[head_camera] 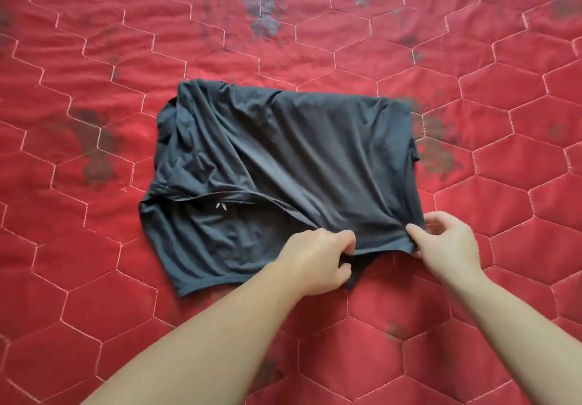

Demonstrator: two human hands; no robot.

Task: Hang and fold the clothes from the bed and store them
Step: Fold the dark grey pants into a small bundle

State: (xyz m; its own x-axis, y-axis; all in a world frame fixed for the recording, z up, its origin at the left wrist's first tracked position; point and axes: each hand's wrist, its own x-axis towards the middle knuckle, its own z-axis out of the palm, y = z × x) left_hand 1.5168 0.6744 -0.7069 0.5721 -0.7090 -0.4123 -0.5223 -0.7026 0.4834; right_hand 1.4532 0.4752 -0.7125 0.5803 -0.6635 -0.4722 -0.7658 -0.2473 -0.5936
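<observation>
head view, one frame. biggest thing: the red quilted bedspread [472, 200], hexagon stitching, dark worn blotches scattered on it, fills the whole picture. in the middle of it lies the dark grey shirt [315, 159], already partly folded into a rough rectangle, creased, with one flap laid diagonally over the rest. all places below are relative to the shirt.

my left hand [318, 260] is at the shirt's near edge, about the middle, fingers curled and pinching the hem of the top layer. my right hand [447, 241] is at the near right corner, thumb and fingers pinching the same hem. both hands narrow, holding cloth, not flat. the edge between them is lifted slightly off the layer under it.

step in hand, my guess: bringing this near flap over to finish the fold. to do it well: keep the hem taut between both pinches, lay it square to the far edge, then press flat and smooth the diagonal creases toward the left side. the left part looks bunched and needs tidying or the stack will be lumpy. folding part done, storing not begun.

markings: small white mark [221, 206] inside the shirt's left near part, by what looks like the neckline, like two little leaves. no letters readable, brand unknown.
</observation>
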